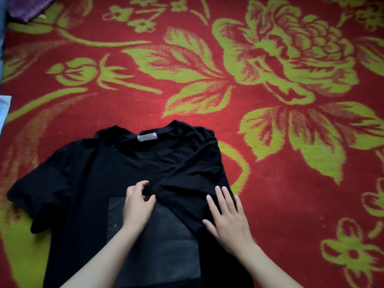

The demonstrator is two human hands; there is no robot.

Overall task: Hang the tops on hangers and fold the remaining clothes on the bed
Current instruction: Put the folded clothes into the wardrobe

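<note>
In the far-left top corner one purple cloth (29,7) is lying on the red and green floral blanket (291,183), well apart from the work. Nearer the person, one black T-shirt (87,183) is lying flat on that blanket, front up. Its long axis is running from the collar with its white label (147,137) at the far end towards the hem at the near end, which is passing out of view. Its left sleeve (41,190) is spreading outward, unfolded, to the left of both hands. The left hand (138,204) is resting at the top of the grey square print (166,235), thumb and fingers pinching the hem of the right sleeve (187,183), which is lying folded inward across the chest. The right hand (228,221) is pressing flat on the folded right edge, fingers straight and slightly spread. The coming fold is likely turning on the open left sleeve, which is lying leftward of the left hand, the nearer one. Counted: one T-shirt, one purple cloth, two hands, no hangers showing.
</note>
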